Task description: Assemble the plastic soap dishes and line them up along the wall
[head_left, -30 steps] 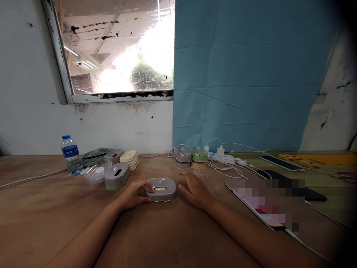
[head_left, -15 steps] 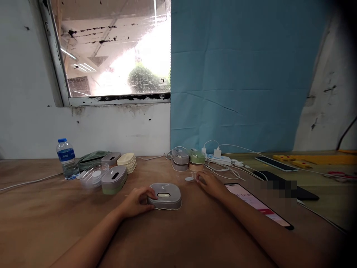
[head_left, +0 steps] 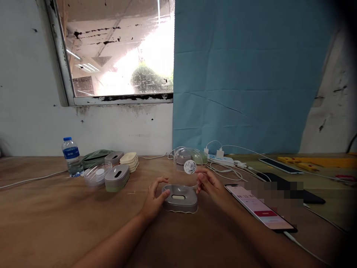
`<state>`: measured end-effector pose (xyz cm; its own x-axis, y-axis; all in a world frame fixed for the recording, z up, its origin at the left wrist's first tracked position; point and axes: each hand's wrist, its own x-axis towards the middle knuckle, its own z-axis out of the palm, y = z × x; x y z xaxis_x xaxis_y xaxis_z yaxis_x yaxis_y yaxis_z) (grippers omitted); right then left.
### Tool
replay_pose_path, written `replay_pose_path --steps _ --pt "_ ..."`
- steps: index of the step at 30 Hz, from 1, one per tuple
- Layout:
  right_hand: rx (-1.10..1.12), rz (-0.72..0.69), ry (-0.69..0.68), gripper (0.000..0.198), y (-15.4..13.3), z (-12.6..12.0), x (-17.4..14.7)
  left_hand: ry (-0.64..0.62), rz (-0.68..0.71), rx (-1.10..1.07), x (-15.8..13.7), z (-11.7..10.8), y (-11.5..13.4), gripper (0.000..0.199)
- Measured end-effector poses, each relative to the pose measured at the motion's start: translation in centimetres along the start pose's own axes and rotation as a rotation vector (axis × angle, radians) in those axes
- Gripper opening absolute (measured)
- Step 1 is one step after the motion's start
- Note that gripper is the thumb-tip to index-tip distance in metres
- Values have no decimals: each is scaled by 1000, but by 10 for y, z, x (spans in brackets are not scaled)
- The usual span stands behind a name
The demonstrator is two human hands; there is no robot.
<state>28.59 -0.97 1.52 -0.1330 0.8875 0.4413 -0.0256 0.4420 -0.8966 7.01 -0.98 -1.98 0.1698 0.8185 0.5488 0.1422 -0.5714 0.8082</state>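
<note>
In front of me on the table sits a grey oval box (head_left: 181, 204) with a slot in its top. A pale piece (head_left: 177, 197) shows inside that slot. My left hand (head_left: 155, 195) is at the box's left side, fingers apart, its thumb by the upper left edge; whether the thumb touches cannot be told. Fingers of my right hand (head_left: 209, 182) pinch the right edge of a clear plastic cover (head_left: 182, 179), which is tilted up just behind the box. It bears a round printed label (head_left: 190, 167).
Left: a water bottle (head_left: 71, 158), clear covers (head_left: 93, 178), a grey-green box (head_left: 117, 178) and a stack of cream pieces (head_left: 129, 160). Behind the raised cover stand grey and green boxes (head_left: 199, 157). Right: a lit phone (head_left: 259, 208), a power strip (head_left: 220, 159) and white cables.
My right hand has lifted the clear cover off the table and brought it left, up behind the grey box. The left hand has loosened its hold on the box.
</note>
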Motion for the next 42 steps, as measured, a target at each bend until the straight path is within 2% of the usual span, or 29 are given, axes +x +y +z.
replay_pose_path --steps 3,9,12,15,22,25,28,31,33,36,39,42 --pt "90 70 -27 34 1 8 -2 52 5 -104 1 5 4 30" --pt "173 144 -64 33 3 21 -11 -105 -153 -442 -1 1 13 40" --pt "255 155 -96 31 6 27 -16 -111 -230 -543 -4 5 17 43" --pt "319 173 -130 28 8 32 -21 -88 -248 -614 -4 8 18 40" --pt "211 169 -179 26 10 30 -21 -85 -292 -817 -2 2 19 37" --pt "199 136 -127 35 13 26 -18 -94 -308 -859 -1 -4 21 37" --pt "205 60 -99 60 17 22 -17 -145 -320 -884 1 -9 18 38" --pt "115 -25 -145 90 18 20 -18 -177 -330 -876 3 -14 11 40" --pt "2 -75 -188 102 15 17 -20 -165 -331 -867 4 -15 7 40" --pt "-220 -105 -222 98 9 13 -22 -106 -349 -878 5 -16 3 39" --pt "-450 -131 -164 88 6 7 -20 -33 -393 -846 7 -15 0 40" --pt "-574 -145 -110 85 11 3 -15 14 -400 -767 10 -13 -4 39"
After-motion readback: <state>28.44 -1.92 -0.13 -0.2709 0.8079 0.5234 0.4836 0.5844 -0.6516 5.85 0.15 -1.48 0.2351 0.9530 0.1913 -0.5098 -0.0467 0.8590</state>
